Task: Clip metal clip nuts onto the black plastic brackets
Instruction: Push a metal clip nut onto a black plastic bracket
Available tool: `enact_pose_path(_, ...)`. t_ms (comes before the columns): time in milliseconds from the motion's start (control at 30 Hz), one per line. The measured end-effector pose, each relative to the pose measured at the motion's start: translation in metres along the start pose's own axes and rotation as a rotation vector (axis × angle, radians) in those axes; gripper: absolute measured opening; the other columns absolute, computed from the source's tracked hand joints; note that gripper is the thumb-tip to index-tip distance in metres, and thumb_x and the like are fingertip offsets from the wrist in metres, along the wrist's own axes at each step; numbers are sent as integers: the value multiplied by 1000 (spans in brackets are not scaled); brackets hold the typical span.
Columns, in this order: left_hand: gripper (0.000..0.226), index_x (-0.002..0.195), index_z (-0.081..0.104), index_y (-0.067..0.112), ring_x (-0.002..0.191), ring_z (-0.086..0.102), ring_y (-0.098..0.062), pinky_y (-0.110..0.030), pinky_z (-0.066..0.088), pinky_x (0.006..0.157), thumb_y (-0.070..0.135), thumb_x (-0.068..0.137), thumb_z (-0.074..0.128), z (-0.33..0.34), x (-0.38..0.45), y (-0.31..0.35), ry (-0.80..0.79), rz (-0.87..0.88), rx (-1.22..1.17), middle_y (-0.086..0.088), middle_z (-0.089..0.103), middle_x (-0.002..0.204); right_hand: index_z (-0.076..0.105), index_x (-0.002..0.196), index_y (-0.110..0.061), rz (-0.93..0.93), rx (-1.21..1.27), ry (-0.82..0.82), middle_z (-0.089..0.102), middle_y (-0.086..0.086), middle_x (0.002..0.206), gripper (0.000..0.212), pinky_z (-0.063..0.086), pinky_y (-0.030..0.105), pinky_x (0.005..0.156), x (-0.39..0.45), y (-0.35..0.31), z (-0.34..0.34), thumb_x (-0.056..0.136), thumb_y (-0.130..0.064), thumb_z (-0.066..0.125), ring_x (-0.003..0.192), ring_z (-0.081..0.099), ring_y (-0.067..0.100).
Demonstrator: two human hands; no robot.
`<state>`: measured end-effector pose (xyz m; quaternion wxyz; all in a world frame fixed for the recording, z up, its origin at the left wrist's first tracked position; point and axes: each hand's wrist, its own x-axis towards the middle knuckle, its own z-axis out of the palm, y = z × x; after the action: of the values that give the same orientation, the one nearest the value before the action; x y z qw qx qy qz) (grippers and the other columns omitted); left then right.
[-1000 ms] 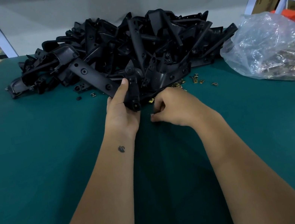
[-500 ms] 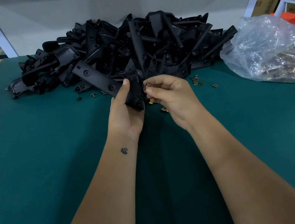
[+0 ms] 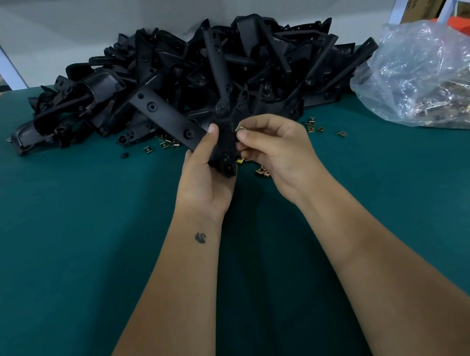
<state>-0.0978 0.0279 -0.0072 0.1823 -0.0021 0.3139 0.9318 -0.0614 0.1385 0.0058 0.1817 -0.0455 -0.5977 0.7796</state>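
My left hand (image 3: 204, 172) grips a black plastic bracket (image 3: 227, 151) above the green table, thumb along its left side, its near end pointing toward me. My right hand (image 3: 277, 148) pinches a small metal clip nut (image 3: 240, 128) between thumb and forefinger, right against the bracket's right edge. A long black bracket arm (image 3: 167, 120) runs up and left from behind my left thumb. Loose clip nuts (image 3: 263, 171) lie on the table under and around my hands.
A big heap of black brackets (image 3: 193, 72) fills the back of the green table (image 3: 86, 266). A clear plastic bag of clip nuts (image 3: 436, 82) lies at the right. Cardboard boxes and white frame posts stand behind.
My right hand rose from the table with a clip nut and brought it to the bracket's right edge. My left hand kept its grip on the bracket.
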Motion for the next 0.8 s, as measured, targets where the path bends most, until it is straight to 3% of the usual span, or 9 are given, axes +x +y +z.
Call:
enact_pose_path(267,56,141,49,1,83,70,-11,-22,54,68,17,91,65,0,0,0,-41,7,58,-5,71,105,70,94,-5,39,126,-7,68,3,79,11,53,21,69,0,-1,1,89,4,64,69,63,9)
enact_pose_path(467,36,126,54,6,85,70,-12,-23,55,72,15,93,63,0,-1,0,-66,0,48,-5,71,103,69,91,-6,57,146,-25,69,2,79,13,52,21,68,-1,-1,2,90,5,61,68,63,7)
enact_pose_path(633,48,134,53,4,91,70,-14,-23,55,73,16,89,65,2,-4,0,-51,-4,21,-6,71,108,69,89,-7,86,258,-17,69,1,77,14,53,21,66,-1,-2,1,91,4,59,68,62,10)
enact_pose_path(800,35,128,51,9,93,69,-14,-25,55,78,14,95,62,1,-3,1,-60,10,52,-6,69,111,69,90,-9,87,201,-35,68,1,79,13,53,22,67,-2,-1,2,91,2,61,69,61,10)
